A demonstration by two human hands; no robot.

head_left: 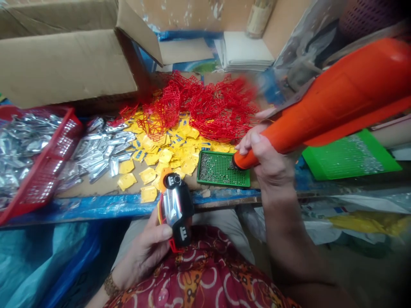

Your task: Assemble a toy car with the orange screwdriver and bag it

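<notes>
Black plastic around a silvery centre forms the small toy-like assembly (176, 207), held over the lap just in front of the desk (112, 207). The left hand (146, 250) has its grip closed on the assembly's lower side, thumb on top. It looks light and stiff, its glossy panel perhaps slippery and easily scuffed, so the dark side edges seem the surest hold. The right hand (272, 162) wraps its grip around the narrow front of a bulky orange power screwdriver (321, 102), likely the heavier load. Its tip is at the right part of a green perforated tray (223, 185) holding tiny metal pieces; contact is unclear. Beyond lie yellow plates (184, 160) and tangled red frames (215, 107), with silvery parts (99, 154) and a red basket (48, 171) to the left.
</notes>
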